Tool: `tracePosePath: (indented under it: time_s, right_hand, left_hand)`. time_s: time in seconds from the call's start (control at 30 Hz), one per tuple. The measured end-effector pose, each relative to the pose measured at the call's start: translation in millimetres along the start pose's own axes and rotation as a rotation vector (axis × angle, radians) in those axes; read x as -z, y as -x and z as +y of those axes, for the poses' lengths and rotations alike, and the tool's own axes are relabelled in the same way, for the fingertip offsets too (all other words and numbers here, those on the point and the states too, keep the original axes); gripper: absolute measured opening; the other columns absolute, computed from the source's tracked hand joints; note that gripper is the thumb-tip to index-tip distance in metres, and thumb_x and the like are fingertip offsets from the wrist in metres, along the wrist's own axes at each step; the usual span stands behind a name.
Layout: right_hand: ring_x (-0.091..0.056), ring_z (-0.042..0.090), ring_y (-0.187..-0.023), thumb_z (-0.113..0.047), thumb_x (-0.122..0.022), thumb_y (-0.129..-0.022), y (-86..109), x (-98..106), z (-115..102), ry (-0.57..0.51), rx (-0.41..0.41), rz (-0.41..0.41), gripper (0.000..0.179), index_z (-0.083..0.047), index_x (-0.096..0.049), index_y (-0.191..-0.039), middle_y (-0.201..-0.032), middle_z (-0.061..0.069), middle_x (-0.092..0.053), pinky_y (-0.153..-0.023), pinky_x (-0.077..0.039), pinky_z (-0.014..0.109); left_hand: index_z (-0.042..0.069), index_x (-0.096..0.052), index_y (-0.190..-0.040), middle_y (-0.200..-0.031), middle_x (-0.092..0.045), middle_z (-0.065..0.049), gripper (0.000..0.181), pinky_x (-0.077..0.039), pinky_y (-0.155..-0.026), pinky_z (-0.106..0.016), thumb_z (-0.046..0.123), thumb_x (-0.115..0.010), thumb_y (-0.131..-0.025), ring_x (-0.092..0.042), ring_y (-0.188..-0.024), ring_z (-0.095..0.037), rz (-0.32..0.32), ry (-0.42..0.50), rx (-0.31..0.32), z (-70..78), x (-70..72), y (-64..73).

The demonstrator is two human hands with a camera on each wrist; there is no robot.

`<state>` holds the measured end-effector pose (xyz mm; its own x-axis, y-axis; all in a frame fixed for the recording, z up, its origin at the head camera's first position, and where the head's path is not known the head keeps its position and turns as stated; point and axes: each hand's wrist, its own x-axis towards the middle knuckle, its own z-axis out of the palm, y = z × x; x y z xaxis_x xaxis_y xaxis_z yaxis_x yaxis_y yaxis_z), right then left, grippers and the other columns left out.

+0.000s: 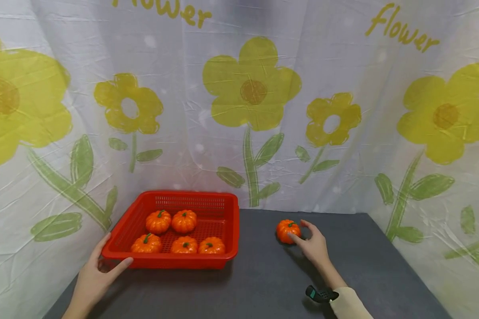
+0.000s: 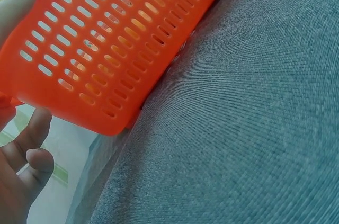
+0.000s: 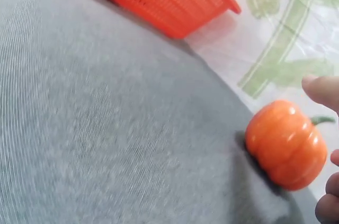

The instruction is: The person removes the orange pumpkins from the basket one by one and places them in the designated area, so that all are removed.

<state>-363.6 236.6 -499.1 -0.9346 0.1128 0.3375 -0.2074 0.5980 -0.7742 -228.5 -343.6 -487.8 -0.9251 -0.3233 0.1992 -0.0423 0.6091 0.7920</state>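
Note:
A red plastic basket with slotted walls stands at the left of the table, with several small orange pumpkins inside. At its near left corner my left hand holds the rim, thumb along the front and fingers at the side. The left wrist view shows two of its fingers bent below the basket's wall. One more orange pumpkin, green-stemmed, sits on the table right of the basket. My right hand is spread around its right side. In the right wrist view, the thumb and curved fingers appear beside this pumpkin.
The dark grey cloth-covered table reaches back to a white curtain painted with yellow flowers, which also runs along both sides. A black band is around my right wrist, by a light sleeve.

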Motion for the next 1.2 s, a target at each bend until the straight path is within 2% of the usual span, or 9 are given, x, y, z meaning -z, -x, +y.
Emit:
tracePosePath:
  time_s: [0.07, 0.13, 0.27, 0.37, 0.53, 0.63, 0.9, 1.07, 1.2]
  right_hand:
    - [-0.061, 0.041, -0.128, -0.037, -0.084, -0.092, -0.4, 1, -4, -0.003, 0.012, 0.009, 0.070, -0.001, -0.059, -0.147, -0.147, 0.019, -0.061, -0.100, -0.054, 0.054]
    - [-0.068, 0.035, -0.104, -0.039, -0.084, -0.093, -0.9, 2, -9, -0.013, 0.019, 0.011, 0.069, -0.004, -0.060, -0.147, -0.146, 0.016, -0.063, -0.088, -0.058, 0.045]
    - [-0.053, 0.018, -0.061, -0.042, -0.083, -0.093, -3.0, 1, -20, -0.038, 0.021, 0.002, 0.067, -0.008, -0.061, -0.147, -0.146, 0.012, -0.063, -0.066, -0.048, 0.028]
    - [-0.042, 0.008, -0.057, -0.042, -0.082, -0.094, -3.9, 0, -31, -0.057, 0.018, -0.005, 0.065, -0.009, -0.062, -0.146, -0.147, 0.012, -0.063, -0.064, -0.044, 0.023]
    - [-0.023, 0.012, -0.051, -0.042, -0.081, -0.095, -3.6, -5, -49, -0.100, 0.014, -0.040, 0.067, -0.011, -0.059, -0.149, -0.150, 0.013, -0.060, -0.051, -0.030, 0.027]
    - [-0.021, 0.010, -0.048, -0.044, -0.081, -0.094, -4.6, -10, -59, -0.122, 0.027, -0.056, 0.068, -0.012, -0.059, -0.150, -0.150, 0.013, -0.060, -0.050, -0.027, 0.026]
    - [-0.031, 0.006, -0.042, -0.039, -0.083, -0.094, -9.3, -28, -87, -0.209, 0.094, -0.077, 0.064, -0.015, -0.061, -0.148, -0.145, 0.009, -0.063, -0.050, -0.036, 0.025]
    - [-0.028, 0.004, -0.037, -0.037, -0.084, -0.094, -12.7, -39, -104, -0.269, 0.100, -0.107, 0.063, -0.016, -0.061, -0.148, -0.142, 0.010, -0.065, -0.045, -0.033, 0.025]
    - [-0.023, 0.003, -0.041, -0.034, -0.086, -0.092, -15.4, -49, -119, -0.246, 0.139, -0.097, 0.062, -0.011, -0.064, -0.144, -0.144, 0.010, -0.063, -0.048, -0.031, 0.024]
  left_hand:
    - [0.010, -0.018, -0.170, -0.150, -0.050, -0.035, 0.108, -0.047, -0.069, -0.020, 0.048, -0.082, -0.092, -0.052, -0.085, 0.002, 0.004, -0.004, 0.002, 0.3, -0.1, -0.4]
    - [0.011, -0.019, -0.170, -0.147, -0.052, -0.034, 0.108, -0.047, -0.068, -0.021, 0.049, -0.082, -0.092, -0.053, -0.084, -0.001, 0.009, -0.007, 0.002, 0.5, -0.5, -0.7]
    - [0.011, -0.020, -0.170, -0.144, -0.054, -0.033, 0.107, -0.047, -0.067, -0.023, 0.048, -0.083, -0.092, -0.054, -0.082, -0.004, 0.019, -0.010, -0.006, 0.4, -1.5, -1.1]
    - [0.011, -0.019, -0.170, -0.147, -0.052, -0.034, 0.108, -0.047, -0.068, -0.021, 0.048, -0.083, -0.092, -0.053, -0.083, 0.000, 0.016, -0.007, -0.006, 0.4, -1.4, -1.6]
    - [0.012, -0.018, -0.171, -0.146, -0.053, -0.033, 0.108, -0.047, -0.068, -0.023, 0.050, -0.082, -0.092, -0.054, -0.084, -0.004, 0.005, -0.012, 0.007, 0.2, 0.0, -1.8]
    - [0.013, -0.018, -0.171, -0.144, -0.055, -0.032, 0.108, -0.046, -0.068, -0.024, 0.051, -0.081, -0.092, -0.055, -0.084, -0.006, 0.001, -0.018, 0.009, 0.0, 1.1, -1.6]
    - [0.013, -0.017, -0.171, -0.144, -0.055, -0.033, 0.109, -0.047, -0.068, -0.025, 0.051, -0.081, -0.092, -0.055, -0.084, -0.006, -0.008, -0.015, 0.004, -2.4, 1.4, -1.9]
    - [0.013, -0.017, -0.171, -0.140, -0.058, -0.032, 0.108, -0.046, -0.068, -0.026, 0.051, -0.081, -0.093, -0.056, -0.083, -0.007, -0.010, -0.016, 0.003, -4.4, 0.3, -2.4]
    - [0.014, -0.015, -0.171, -0.137, -0.060, -0.030, 0.109, -0.046, -0.068, -0.027, 0.053, -0.080, -0.093, -0.056, -0.083, -0.010, -0.022, -0.019, 0.019, -4.8, -0.2, -3.6]
